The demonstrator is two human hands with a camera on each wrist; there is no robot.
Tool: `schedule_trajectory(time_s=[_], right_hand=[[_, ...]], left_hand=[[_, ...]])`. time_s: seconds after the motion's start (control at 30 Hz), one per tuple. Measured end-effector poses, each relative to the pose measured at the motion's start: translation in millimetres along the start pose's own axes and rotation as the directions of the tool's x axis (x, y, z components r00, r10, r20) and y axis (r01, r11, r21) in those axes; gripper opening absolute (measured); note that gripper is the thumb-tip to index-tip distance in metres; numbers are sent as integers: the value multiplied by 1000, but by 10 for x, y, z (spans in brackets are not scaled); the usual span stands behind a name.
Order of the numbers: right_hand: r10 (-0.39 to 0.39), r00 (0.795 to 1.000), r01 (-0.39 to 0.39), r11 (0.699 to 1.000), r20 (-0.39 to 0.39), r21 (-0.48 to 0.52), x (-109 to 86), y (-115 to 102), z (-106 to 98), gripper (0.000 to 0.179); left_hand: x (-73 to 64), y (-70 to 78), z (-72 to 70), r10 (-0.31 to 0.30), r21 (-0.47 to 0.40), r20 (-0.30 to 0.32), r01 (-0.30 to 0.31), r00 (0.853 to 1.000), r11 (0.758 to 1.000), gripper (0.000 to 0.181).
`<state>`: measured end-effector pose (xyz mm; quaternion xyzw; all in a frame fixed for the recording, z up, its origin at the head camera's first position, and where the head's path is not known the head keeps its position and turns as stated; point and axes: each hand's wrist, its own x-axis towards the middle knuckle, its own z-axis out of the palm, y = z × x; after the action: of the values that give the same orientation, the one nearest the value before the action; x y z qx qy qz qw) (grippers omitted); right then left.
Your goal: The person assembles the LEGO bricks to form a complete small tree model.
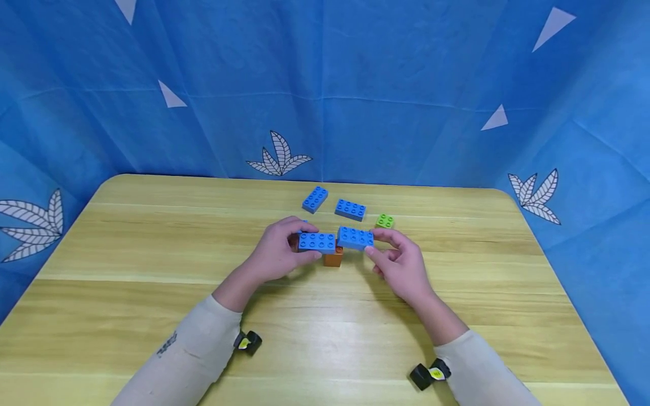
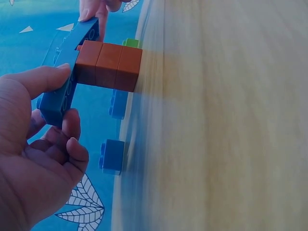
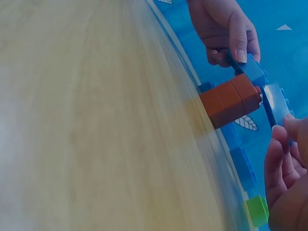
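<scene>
A blue rectangular plastic brick with eight studs, the left blue brick (image 1: pixel 317 242), is pinched between thumb and fingers by the left hand (image 1: pixel 279 251). A matching one, the right blue brick (image 1: pixel 355 238), is gripped at its right end by the thumb and fingertips of the right hand (image 1: pixel 403 265). Both are held, end by end, at the top of an upright orange-brown stack of three plastic blocks (image 1: pixel 333 259) on the pale wood-grain table (image 1: pixel 315 349); whether either is pressed onto its studs cannot be told. On the far side, a slanted blue studded brick (image 1: pixel 315 199), another blue studded brick (image 1: pixel 350 209) to its right and a lime-green four-stud brick (image 1: pixel 385 220) farther right are seen. Behind them a blue patterned cloth (image 1: pixel 325 84) is hung.
</scene>
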<state>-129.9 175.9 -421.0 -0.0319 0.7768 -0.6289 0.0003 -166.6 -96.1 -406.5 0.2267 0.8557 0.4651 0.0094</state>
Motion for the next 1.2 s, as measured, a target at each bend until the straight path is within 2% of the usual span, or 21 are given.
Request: schedule_trajectory(time_s=[0.27, 0.47, 0.87, 1.07, 1.2], right_hand=[[-30, 998, 30, 1000, 47, 1, -12, 22, -7, 35], [-63, 996, 65, 998, 56, -23, -22, 32, -12, 36], [-147, 987, 152, 986, 66, -74, -5, 63, -29, 33], [-171, 982, 179, 977, 78, -113, 5, 50, -28, 33], [-176, 982, 183, 976, 69, -117, 9, 42, -29, 33]], left_hand=[[3, -4, 14, 19, -16, 4, -19, 1000, 1000, 37], [25, 38, 66, 34, -29, 29, -33, 999, 999, 37], [76, 79, 178, 24, -79, 59, -19, 998, 997, 40], [111, 93, 249, 11, -131, 33, -7, 999, 991, 38], [128, 103, 259, 12, -113, 20, -10, 1000, 994, 32]])
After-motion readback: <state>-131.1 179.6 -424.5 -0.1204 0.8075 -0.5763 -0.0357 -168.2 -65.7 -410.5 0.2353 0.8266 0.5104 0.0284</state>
